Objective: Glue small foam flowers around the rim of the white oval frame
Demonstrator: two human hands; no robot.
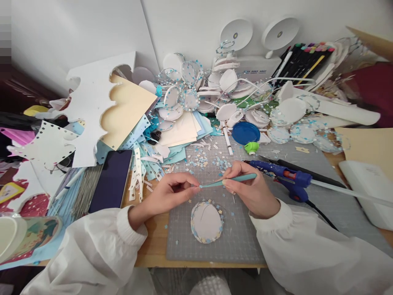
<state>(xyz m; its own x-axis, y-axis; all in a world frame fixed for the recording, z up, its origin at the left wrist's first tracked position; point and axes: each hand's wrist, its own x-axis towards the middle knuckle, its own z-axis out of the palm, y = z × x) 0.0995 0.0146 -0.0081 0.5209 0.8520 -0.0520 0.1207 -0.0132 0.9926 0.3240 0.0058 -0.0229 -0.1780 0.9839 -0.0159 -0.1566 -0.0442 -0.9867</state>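
Teal tweezers are pinched in my right hand, their tips pointing left. At those tips my left hand closes thumb and forefinger on a tiny pale-blue piece, seemingly a paper star. Below the hands, on the grey cutting mat, lies a round white disc ringed with small blue and cream stars. Loose paper stars are scattered on the mat beyond my fingers.
A blue hot glue gun lies right of my right hand. Behind are a blue lid, a green cap-like piece, a white marker and heaped white discs. A dark phone lies left, beside paper scraps.
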